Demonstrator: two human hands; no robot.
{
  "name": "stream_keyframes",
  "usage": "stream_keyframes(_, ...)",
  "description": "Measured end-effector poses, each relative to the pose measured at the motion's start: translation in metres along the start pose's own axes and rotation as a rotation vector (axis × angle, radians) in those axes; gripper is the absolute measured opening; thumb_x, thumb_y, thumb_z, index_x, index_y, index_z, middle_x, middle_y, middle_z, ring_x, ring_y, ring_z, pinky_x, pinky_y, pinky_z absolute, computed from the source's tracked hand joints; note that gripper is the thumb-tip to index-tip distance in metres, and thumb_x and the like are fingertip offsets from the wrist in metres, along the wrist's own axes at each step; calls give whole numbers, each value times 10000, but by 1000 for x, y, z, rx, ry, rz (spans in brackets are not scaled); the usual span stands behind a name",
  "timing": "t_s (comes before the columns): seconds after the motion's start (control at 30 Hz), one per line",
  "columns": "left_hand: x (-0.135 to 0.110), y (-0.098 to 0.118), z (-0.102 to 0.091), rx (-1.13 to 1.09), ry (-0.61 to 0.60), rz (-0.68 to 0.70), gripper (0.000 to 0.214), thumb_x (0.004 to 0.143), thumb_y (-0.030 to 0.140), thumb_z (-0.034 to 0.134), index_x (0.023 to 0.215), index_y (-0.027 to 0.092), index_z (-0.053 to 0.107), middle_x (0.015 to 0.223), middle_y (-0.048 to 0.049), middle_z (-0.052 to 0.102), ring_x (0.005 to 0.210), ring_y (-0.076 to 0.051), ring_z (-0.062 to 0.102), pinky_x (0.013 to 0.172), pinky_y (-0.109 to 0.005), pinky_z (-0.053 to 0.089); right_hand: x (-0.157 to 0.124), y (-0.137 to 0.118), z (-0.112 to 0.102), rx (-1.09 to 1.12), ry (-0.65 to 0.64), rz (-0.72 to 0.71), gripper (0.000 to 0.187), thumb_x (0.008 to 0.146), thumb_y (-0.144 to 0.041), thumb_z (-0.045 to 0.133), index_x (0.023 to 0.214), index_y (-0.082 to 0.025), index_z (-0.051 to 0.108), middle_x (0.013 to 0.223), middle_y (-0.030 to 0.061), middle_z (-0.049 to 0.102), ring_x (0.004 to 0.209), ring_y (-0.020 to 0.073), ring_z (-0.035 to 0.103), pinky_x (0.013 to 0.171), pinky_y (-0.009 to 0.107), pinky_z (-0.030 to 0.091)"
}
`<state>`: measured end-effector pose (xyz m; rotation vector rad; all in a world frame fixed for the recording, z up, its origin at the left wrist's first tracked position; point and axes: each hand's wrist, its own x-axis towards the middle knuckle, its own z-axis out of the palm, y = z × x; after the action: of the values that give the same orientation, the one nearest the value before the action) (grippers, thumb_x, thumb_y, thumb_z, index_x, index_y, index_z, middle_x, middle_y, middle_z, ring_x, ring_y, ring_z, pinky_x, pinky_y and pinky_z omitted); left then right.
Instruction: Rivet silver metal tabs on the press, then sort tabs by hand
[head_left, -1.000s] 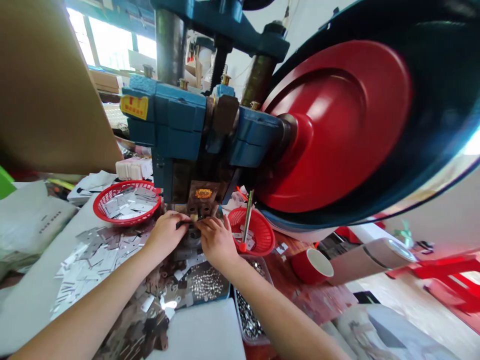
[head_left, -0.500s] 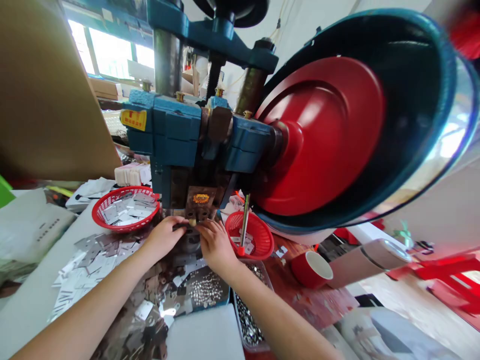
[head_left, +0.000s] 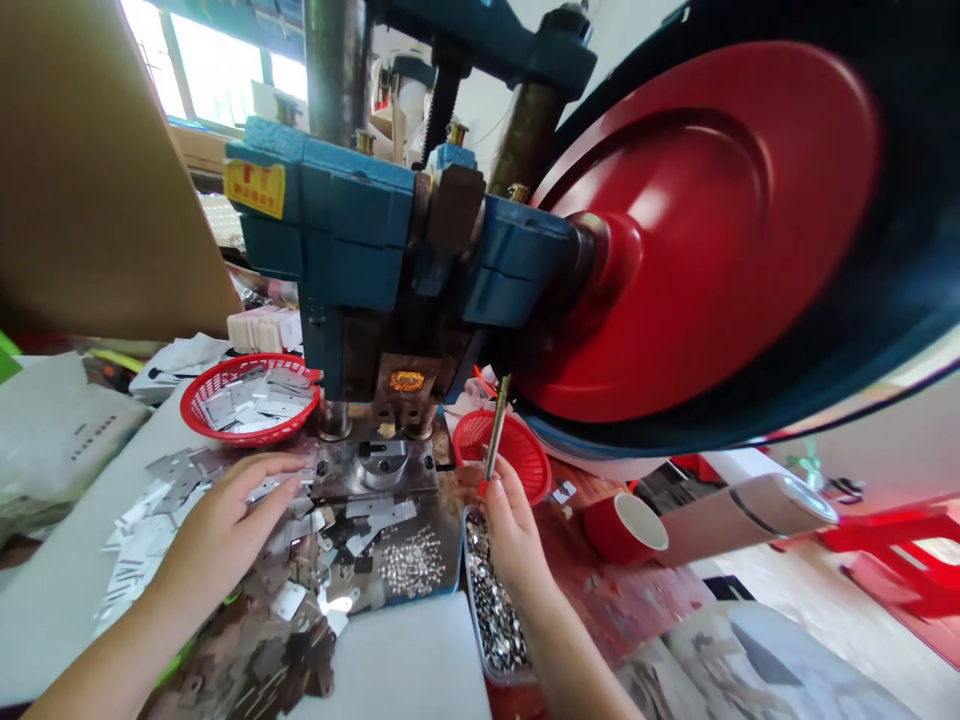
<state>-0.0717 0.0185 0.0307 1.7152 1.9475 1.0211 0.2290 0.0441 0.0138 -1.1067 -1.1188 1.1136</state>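
One spread left hand point(head_left: 225, 518) is over flat silvery plates point(head_left: 178, 472); the right hand point(head_left: 516, 528), grip unclear, is by a slim red-based metal rod point(head_left: 496, 428).

Bright window point(head_left: 217, 80), pale wall point(head_left: 622, 35)

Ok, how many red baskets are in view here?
2: a left basket beside the blue press, and a right basket partly behind the right hand. Others may be hidden.

1 head camera, facing forward, angled down
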Motion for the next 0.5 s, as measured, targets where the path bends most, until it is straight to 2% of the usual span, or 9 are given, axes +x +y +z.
stream_keyframes(0.1, 1, -7, -6, 46, 9, -3, 375, 826, 552, 474, 1047, 302, 645, 1155, -6, 657, 1046, -237, 613, 849, -324, 494, 1, 13, 1, -19, 48, 5, 556, 840, -610, 490, 1264, -250, 490, 1096, 65, 646, 984, 209, 611, 845, 358, 496)
stream_keyframes(0.17, 3, -14, -11, 91, -27, 3, 372, 828, 550, 469, 1058, 311, 638, 1158, 3, 655, 1031, -230, 616, 825, -312, 494, 6, 21, 3, 19, 15, 54, 596, 865, -649, 378, 1289, -238, 461, 1034, 72, 664, 929, 211, 628, 780, 356, 513)
stream_keyframes(0.23, 5, -20, -15, 152, -87, 23, 357, 829, 536, 470, 1052, 315, 640, 1147, 10, 658, 1015, -226, 618, 832, -318, 488, 15, 24, 10, -28, -28, 92, 576, 868, -632, 377, 1247, -215, 501, 980, 75, 675, 854, 208, 638, 732, 344, 514)
stream_keyframes(0.3, 8, -25, -16, 227, -148, 71, 342, 830, 507, 471, 1026, 299, 658, 1119, -4, 668, 999, -233, 619, 865, -341, 474, 29, 23, 26, -196, -67, 63, 479, 855, -561, 459, 1139, -196, 581, 980, 77, 677, 836, 201, 632, 736, 324, 500)
stream_keyframes(0.4, 11, -27, -10, 340, -224, 172, 346, 828, 464, 468, 1012, 262, 680, 1088, -47, 666, 977, -248, 613, 909, -379, 450, 53, 15, 58, -567, -160, -66, 350, 832, -454, 531, 1049, -202, 638, 956, 60, 682, 859, 195, 616, 761, 302, 462)
stream_keyframes(0.5, 13, -25, -1, 424, -291, 242, 344, 817, 421, 489, 1059, 260, 673, 1103, -68, 641, 1010, -262, 585, 948, -414, 418, 69, 10, 80, -821, -240, -80, 232, 783, -366, 609, 927, -193, 664, 861, 41, 679, 798, 182, 608, 713, 274, 434)
